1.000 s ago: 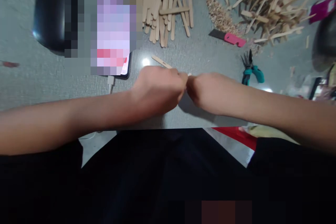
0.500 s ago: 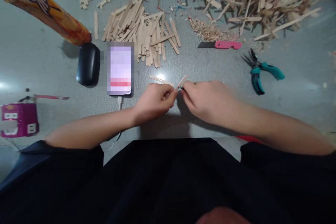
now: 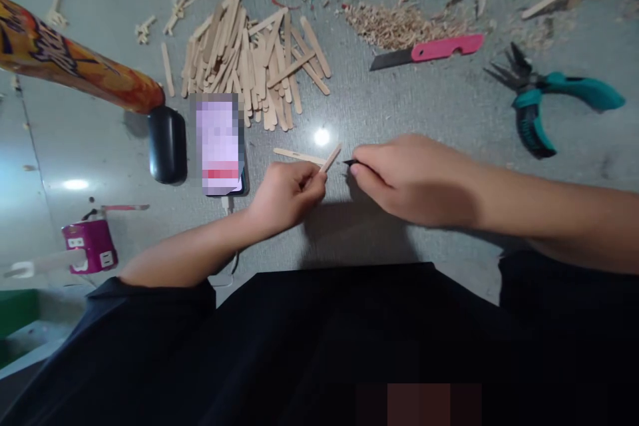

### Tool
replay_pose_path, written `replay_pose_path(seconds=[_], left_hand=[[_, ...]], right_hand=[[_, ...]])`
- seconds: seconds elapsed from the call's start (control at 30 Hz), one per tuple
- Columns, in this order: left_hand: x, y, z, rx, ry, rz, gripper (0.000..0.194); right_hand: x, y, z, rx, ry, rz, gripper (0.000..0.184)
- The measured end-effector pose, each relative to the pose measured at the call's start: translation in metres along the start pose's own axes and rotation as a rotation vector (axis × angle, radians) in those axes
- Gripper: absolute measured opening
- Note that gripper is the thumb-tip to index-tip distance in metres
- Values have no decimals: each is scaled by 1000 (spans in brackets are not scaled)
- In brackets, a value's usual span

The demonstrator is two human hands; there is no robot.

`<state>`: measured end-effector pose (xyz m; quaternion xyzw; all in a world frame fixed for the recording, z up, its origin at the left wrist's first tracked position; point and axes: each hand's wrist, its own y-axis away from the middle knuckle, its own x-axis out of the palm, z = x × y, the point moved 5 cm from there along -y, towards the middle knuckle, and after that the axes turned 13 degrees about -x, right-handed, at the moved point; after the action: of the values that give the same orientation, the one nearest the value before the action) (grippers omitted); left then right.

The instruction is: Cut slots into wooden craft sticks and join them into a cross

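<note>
My left hand point(image 3: 287, 196) is closed around one end of a wooden popsicle stick point(image 3: 332, 156), which slants up and to the right from the fingers. Behind those fingers a second popsicle stick point(image 3: 294, 154) with a small slot lies on the table. Just right of the held stick, my right hand point(image 3: 404, 180) pinches a small dark pointed blade point(image 3: 351, 162). Only its tip shows; the remainder is hidden in the fist. A small gap separates the tip from the stick.
Beyond my hands lie a pile of popsicle sticks point(image 3: 259, 70), wood shavings point(image 3: 399, 23), a pink-handled knife point(image 3: 446, 48) and teal pliers point(image 3: 534, 96). Leftward are a plugged-in phone point(image 3: 218, 140), a black case point(image 3: 168, 146), an orange tube point(image 3: 74, 60) and a purple socket block point(image 3: 92, 246).
My right hand has drawn away to the right from the held stick, leaving a gap between blade and stick. The whole view has shifted and turned somewhat.
</note>
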<state>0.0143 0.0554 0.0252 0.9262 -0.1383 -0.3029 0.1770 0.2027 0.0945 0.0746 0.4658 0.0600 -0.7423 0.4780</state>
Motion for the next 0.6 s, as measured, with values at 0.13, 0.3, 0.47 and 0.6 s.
replay_pose_path(seconds=[0.13, 0.3, 0.47, 0.6], left_hand=[[-1, 3, 1, 13, 82, 20, 43], [0, 4, 6, -33, 156, 51, 41], [0, 6, 6, -18, 124, 14, 41], [-1, 8, 3, 0, 88, -12, 38]], right_hand=[[19, -7, -7, 46, -568, -85, 34], [49, -22, -11, 47, -1052, -169, 20], [46, -22, -10, 87, -1109, -209, 21], [46, -22, -11, 93, -1112, -196, 20]])
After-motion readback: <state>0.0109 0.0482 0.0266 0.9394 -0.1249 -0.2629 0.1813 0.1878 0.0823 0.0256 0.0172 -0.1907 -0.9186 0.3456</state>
